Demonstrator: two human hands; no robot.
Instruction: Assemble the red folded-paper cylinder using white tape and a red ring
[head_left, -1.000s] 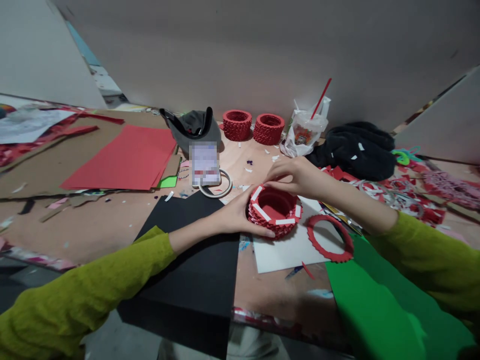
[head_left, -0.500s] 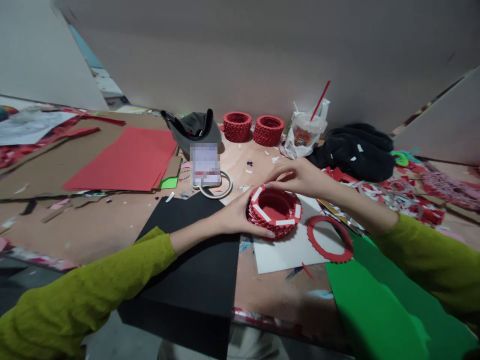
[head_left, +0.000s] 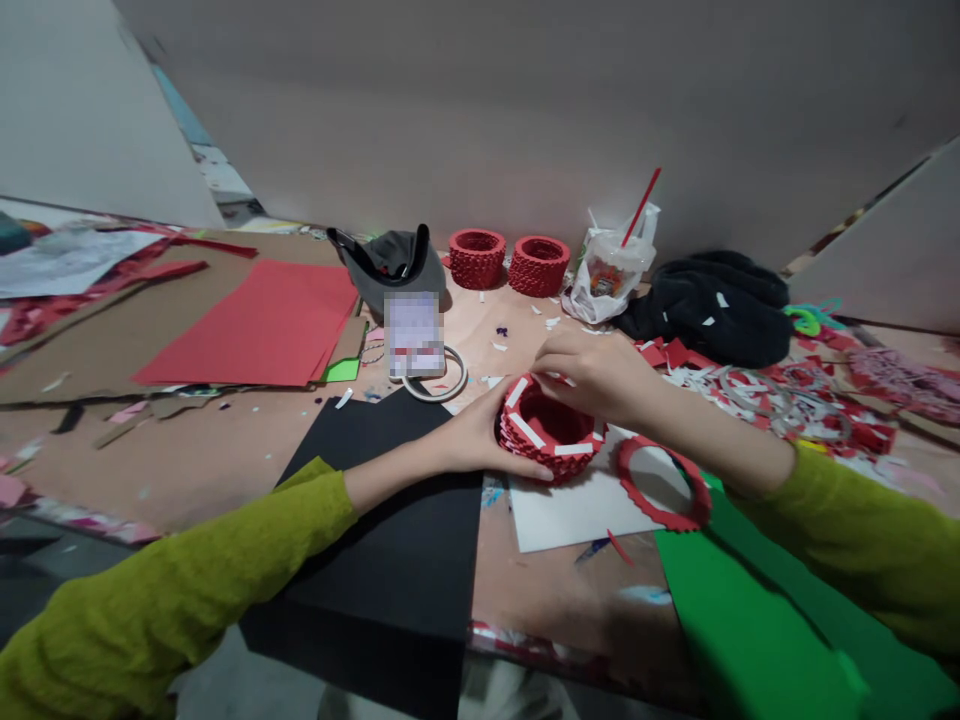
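Where a grey wall closes off the far side, a wooden bench is seen covered with sheets and paper scraps. A stack of red card is laid on brown cardboard at left, while a black card sheet and a green card sheet overhang the near edge at centre and right. Along the far edge are placed a grey cap, two red paper rings, a plastic bag with a red straw, and a bundle of black cloth. A blurred rectangular object is set just beside a roll of tape. Near right, a flat scalloped red ring is laid on a white sheet. Just left of that ring, a layered red paper bowl stands upright at the sheet's left edge, its rim banded with white strips. It is gripped from both sides: the near-left wall is cupped by the left hand, and the rim is closed over by the right hand, its fingers curled onto the bowl.
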